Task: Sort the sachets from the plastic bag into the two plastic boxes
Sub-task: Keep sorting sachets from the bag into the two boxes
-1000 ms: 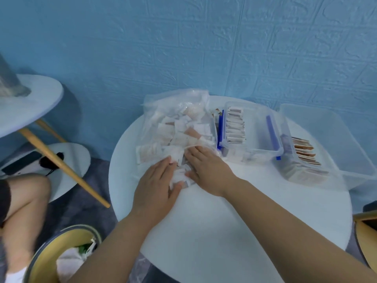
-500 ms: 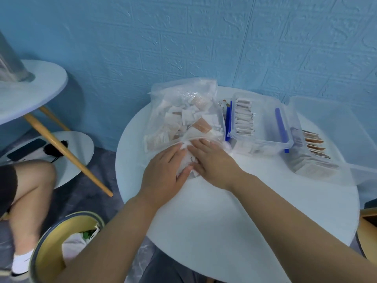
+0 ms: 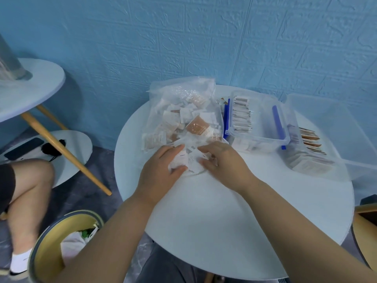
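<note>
A clear plastic bag (image 3: 179, 99) full of white and brown sachets lies at the back left of the round white table (image 3: 224, 211). At its near mouth sits a small heap of white sachets (image 3: 188, 160). My left hand (image 3: 161, 172) grips the heap from the left, thumb below and fingers above. My right hand (image 3: 224, 160) pinches it from the right. A lidded clear box with blue clips (image 3: 263, 127) holds a row of sachets. Right of it, a larger clear box (image 3: 334, 127) holds brown-edged sachets (image 3: 310, 139).
A second round table (image 3: 26, 92) with wooden legs stands to the left, above a low shelf with a dark phone (image 3: 24, 148). A yellow-lined bin (image 3: 61, 246) stands at the lower left. Another person's bare leg (image 3: 28, 190) is at the left edge. A blue wall rises behind the table.
My hands went from lying flat on the bag's mouth to closing in on a bunch of white sachets between them. The view has shifted slightly.
</note>
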